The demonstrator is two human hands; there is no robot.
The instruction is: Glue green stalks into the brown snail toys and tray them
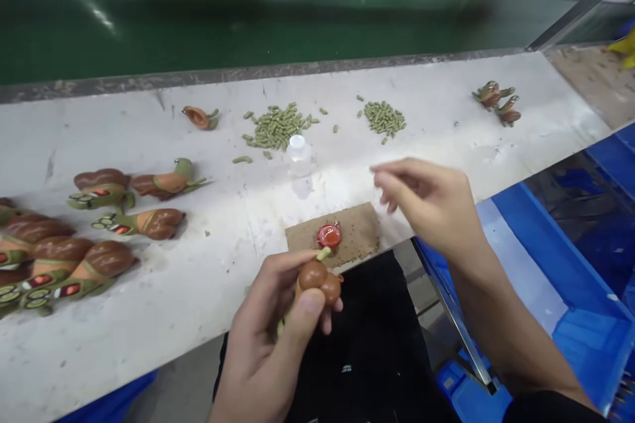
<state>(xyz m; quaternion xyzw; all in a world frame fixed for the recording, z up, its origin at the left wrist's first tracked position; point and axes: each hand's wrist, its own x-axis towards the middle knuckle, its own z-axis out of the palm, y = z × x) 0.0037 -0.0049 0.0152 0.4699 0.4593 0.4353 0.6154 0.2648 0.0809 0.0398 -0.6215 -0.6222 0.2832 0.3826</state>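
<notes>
Near the table's front edge, my left hand (278,337) holds a brown and green figure (313,277), with a small green piece sticking up from its top. My right hand (426,201) hovers over the table to the right, thumb and fingers brought near each other; whether anything small is between them cannot be made out. Just beyond the figure, a red cap-like dish (329,236) with red liquid rests on a piece of cardboard (360,231). Behind it stands a clear bottle with a white lid (297,145). Two piles of small green pieces (280,125) (384,119) lie farther back.
Several brown and green figures (59,251) lie at the left of the white table (198,317). A brown part (200,117) sits behind them. More figures (491,96) are at the back right. Blue bins (590,344) stand below right; a green belt (248,20) runs behind.
</notes>
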